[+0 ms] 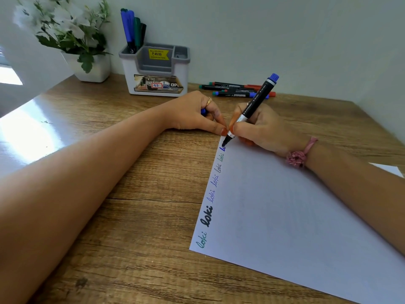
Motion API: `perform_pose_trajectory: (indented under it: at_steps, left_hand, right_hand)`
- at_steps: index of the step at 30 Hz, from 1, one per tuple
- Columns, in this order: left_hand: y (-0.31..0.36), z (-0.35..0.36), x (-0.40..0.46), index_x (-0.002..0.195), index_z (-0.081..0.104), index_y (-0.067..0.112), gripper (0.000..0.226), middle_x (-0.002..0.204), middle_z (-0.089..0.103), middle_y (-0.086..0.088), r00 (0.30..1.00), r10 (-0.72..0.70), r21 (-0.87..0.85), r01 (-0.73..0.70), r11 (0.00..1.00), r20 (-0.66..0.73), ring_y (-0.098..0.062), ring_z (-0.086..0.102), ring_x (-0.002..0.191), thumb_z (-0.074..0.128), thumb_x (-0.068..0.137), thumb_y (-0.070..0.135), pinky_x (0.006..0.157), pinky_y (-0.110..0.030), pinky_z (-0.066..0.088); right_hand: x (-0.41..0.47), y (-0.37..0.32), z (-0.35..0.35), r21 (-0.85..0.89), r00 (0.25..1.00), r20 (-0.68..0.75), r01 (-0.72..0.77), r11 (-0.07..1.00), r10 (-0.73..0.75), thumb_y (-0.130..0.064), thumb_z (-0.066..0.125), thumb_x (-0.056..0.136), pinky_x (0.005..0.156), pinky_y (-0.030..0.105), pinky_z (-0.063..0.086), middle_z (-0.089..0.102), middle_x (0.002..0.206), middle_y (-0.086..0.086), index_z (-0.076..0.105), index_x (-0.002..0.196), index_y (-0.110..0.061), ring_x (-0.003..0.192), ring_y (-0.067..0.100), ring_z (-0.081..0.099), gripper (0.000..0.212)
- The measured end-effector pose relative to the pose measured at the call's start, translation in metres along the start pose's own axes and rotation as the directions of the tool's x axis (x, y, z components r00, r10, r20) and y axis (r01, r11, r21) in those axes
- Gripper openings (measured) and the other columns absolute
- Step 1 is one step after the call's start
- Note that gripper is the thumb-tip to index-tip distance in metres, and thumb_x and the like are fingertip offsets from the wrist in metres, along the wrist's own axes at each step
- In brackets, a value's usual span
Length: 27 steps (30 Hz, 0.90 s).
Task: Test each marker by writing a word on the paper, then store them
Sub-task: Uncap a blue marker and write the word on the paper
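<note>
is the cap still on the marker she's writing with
No, the marker in the right hand has its bare tip on the paper, and the left hand holds a blue cap.

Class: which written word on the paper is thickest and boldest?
The black "loki", second from the near end of the white paper sheet; the other words are thin-lined.

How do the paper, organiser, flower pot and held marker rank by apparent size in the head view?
1. Paper
2. Organiser
3. Flower pot, partly hidden by leaves, so its rank against the marker is unsure
4. Held marker
</note>
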<state>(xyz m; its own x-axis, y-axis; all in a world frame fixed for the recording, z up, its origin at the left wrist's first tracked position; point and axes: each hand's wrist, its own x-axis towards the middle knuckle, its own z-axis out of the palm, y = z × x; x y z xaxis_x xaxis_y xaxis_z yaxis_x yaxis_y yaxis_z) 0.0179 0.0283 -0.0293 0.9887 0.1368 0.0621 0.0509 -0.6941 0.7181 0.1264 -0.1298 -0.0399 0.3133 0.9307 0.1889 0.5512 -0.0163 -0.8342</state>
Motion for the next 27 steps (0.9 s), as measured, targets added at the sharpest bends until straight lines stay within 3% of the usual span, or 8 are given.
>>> perform_pose_trajectory:
  at_steps: [2,5,10,15,20,24,27]
  left_hand:
    - [0.0003,-0.0005,0.0002,0.079,0.069,0.026,0.012,0.045,0.049,0.016,1.000,-0.004,0.000,0.004,1.000,-0.004,0.000,0.043,0.047,0.074,0.070,0.033,0.051,-0.007,0.035]
    - [-0.0008,-0.0009,0.0000,0.079,0.070,0.025,0.010,0.045,0.049,0.016,1.000,-0.006,0.005,0.006,1.000,-0.010,0.001,0.043,0.048,0.075,0.072,0.030,0.052,-0.007,0.036]
    - [0.0004,-0.0006,-0.0004,0.077,0.069,0.028,0.015,0.046,0.049,0.015,1.000,-0.004,-0.001,0.004,1.000,-0.007,-0.001,0.043,0.048,0.073,0.066,0.038,0.051,-0.008,0.036]
    - [-0.0012,-0.0006,-0.0002,0.082,0.072,0.022,0.017,0.046,0.049,0.014,1.000,0.003,-0.002,-0.003,1.000,-0.015,0.000,0.041,0.047,0.076,0.070,0.033,0.052,-0.009,0.036]
    - [-0.0018,-0.0008,0.0003,0.080,0.070,0.025,0.012,0.047,0.048,0.014,1.000,-0.002,-0.001,0.002,1.000,-0.007,0.000,0.042,0.048,0.075,0.071,0.031,0.052,-0.008,0.037]
    - [-0.0016,-0.0002,0.0005,0.086,0.072,0.016,0.020,0.045,0.048,0.015,1.000,0.003,-0.004,-0.003,1.000,-0.018,0.000,0.042,0.047,0.076,0.072,0.030,0.052,-0.008,0.036]
    - [-0.0012,-0.0005,0.0005,0.089,0.073,0.012,0.025,0.044,0.048,0.015,1.000,-0.005,-0.005,0.005,1.000,-0.022,-0.001,0.042,0.047,0.076,0.072,0.029,0.052,-0.008,0.037]
  right_hand:
    - [-0.0003,-0.0005,0.0000,0.003,1.000,-0.006,0.004,1.000,-0.004,-0.025,0.060,0.061,0.046,0.021,0.034,0.050,0.068,0.013,0.050,0.066,-0.014,0.050,0.008,0.041,0.016]
    - [0.0009,0.0007,-0.0016,0.022,0.998,-0.058,0.009,1.000,-0.007,-0.015,0.056,0.067,0.045,0.018,0.033,0.049,0.061,0.010,0.051,0.071,0.002,0.048,0.006,0.041,0.018]
    - [0.0022,0.0009,-0.0005,-0.009,0.999,-0.033,0.004,1.000,-0.004,-0.018,0.058,0.067,0.047,0.020,0.034,0.049,0.057,0.001,0.051,0.067,-0.013,0.048,0.005,0.042,0.009]
    - [0.0021,0.0018,-0.0003,0.026,1.000,-0.017,0.017,1.000,-0.017,-0.029,0.058,0.059,0.044,0.019,0.033,0.047,0.064,0.011,0.049,0.067,-0.013,0.047,0.006,0.041,0.020]
    - [0.0045,0.0040,-0.0007,-0.004,0.998,-0.062,0.021,1.000,-0.021,-0.017,0.056,0.068,0.046,0.017,0.034,0.049,0.055,-0.001,0.046,0.062,-0.017,0.046,0.004,0.042,0.012]
    - [0.0046,0.0051,-0.0008,0.000,0.998,-0.049,0.024,1.000,-0.024,-0.026,0.059,0.061,0.046,0.021,0.033,0.048,0.063,0.011,0.047,0.066,-0.016,0.048,0.008,0.041,0.017]
    - [0.0052,0.0063,-0.0008,-0.011,0.997,-0.072,0.023,1.000,-0.024,-0.023,0.059,0.064,0.047,0.021,0.034,0.048,0.055,0.001,0.048,0.065,-0.013,0.048,0.006,0.041,0.016]
